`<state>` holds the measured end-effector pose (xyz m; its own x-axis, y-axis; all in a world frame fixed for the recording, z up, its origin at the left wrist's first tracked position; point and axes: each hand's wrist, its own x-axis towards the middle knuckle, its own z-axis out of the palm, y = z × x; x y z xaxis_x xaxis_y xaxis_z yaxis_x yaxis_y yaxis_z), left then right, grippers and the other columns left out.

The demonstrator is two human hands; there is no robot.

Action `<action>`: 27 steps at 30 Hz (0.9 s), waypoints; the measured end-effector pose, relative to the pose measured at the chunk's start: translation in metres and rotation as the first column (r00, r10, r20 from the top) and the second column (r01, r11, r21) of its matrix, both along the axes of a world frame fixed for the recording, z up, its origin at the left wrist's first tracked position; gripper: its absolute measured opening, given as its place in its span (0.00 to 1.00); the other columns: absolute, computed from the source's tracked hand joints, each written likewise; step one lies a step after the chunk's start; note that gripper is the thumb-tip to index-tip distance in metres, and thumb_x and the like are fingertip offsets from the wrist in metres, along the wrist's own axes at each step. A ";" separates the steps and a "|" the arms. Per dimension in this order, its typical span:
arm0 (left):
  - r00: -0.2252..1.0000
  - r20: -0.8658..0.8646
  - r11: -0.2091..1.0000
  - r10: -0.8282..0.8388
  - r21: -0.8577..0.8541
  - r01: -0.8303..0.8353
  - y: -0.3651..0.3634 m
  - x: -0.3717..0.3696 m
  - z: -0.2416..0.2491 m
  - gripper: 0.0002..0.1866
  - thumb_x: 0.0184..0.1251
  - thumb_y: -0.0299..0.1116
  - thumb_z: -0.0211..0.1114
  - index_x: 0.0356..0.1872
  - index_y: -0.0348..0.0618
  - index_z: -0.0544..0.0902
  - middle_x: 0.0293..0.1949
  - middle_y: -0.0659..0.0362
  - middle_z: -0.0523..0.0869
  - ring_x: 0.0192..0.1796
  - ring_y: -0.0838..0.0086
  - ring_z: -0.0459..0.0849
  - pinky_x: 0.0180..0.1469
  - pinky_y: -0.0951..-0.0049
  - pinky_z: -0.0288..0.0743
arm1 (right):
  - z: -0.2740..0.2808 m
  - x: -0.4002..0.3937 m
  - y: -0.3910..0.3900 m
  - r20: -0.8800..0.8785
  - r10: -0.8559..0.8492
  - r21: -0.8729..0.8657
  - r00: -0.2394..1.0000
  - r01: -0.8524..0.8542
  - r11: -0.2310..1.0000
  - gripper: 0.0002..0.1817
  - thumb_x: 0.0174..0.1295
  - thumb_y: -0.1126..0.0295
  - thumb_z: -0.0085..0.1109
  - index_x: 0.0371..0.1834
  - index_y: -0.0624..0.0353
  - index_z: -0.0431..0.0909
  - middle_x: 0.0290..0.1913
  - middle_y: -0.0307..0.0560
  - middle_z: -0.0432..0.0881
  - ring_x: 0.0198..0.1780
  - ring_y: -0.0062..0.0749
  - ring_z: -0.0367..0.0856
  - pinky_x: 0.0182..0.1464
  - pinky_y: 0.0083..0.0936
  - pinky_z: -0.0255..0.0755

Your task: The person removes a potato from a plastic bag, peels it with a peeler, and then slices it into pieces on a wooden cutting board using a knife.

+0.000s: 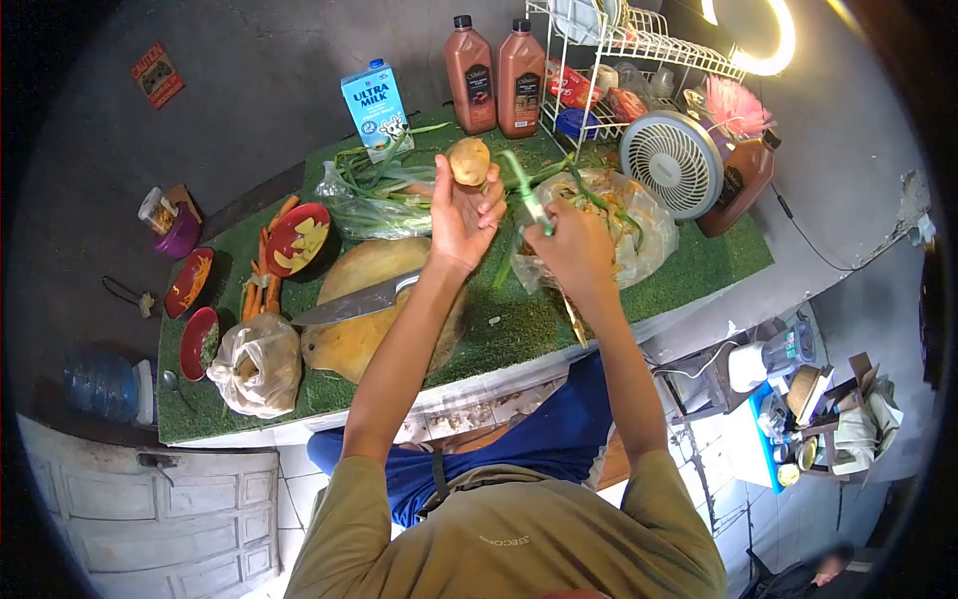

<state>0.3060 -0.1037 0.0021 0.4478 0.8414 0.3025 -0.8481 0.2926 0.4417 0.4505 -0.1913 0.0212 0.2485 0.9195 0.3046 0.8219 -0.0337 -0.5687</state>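
Note:
My left hand [463,222] holds a potato [468,162] upright in its fingertips, above the green mat. In my right hand [574,245] is a peeler [530,200] with a green handle, slightly blurred, its head pointing up and toward the potato but apart from it. Below the right hand lies a clear plastic bag [649,235] with vegetable peelings on it. A knife [364,301] rests across the wooden cutting board [364,344], under my left forearm. Green onions [379,180] lie in plastic behind the left hand.
Red bowls hold cut pieces [299,245] and orange shreds [190,283]. Carrots [261,265] and a tied bag [256,364] sit at the left. Along the back stand a milk carton [377,108], brown bottles [470,80], a dish rack [639,50] and a fan [672,165].

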 end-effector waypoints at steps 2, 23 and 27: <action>1.000 0.003 1.000 -0.016 0.022 0.016 0.002 0.001 0.000 0.28 0.78 0.63 0.46 0.55 0.47 0.73 0.33 0.62 0.72 0.24 0.81 0.62 0.21 0.81 0.55 | -0.002 0.018 -0.010 -0.018 -0.035 0.144 0.999 0.038 0.989 0.17 0.55 0.64 0.63 0.42 0.68 0.82 0.37 0.61 0.84 0.38 0.56 0.85 0.43 0.46 0.78; 0.928 -0.289 0.957 -0.234 -0.239 0.166 -0.011 0.092 -0.014 0.24 0.83 0.56 0.36 0.33 0.53 0.70 0.23 0.67 0.68 0.17 0.83 0.56 0.20 0.80 0.54 | -0.030 0.070 -0.022 0.051 0.283 0.311 0.958 -0.284 0.907 0.17 0.64 0.76 0.53 0.56 0.62 0.70 0.37 0.62 0.81 0.38 0.60 0.83 0.38 0.46 0.76; 0.915 -0.369 0.939 -0.165 -0.341 0.032 -0.021 0.090 0.002 0.25 0.82 0.58 0.38 0.31 0.51 0.69 0.22 0.67 0.67 0.17 0.83 0.56 0.20 0.80 0.54 | -0.033 0.069 -0.024 0.199 0.258 0.318 0.945 -0.312 0.895 0.20 0.67 0.73 0.55 0.62 0.61 0.70 0.41 0.55 0.81 0.39 0.56 0.84 0.37 0.44 0.77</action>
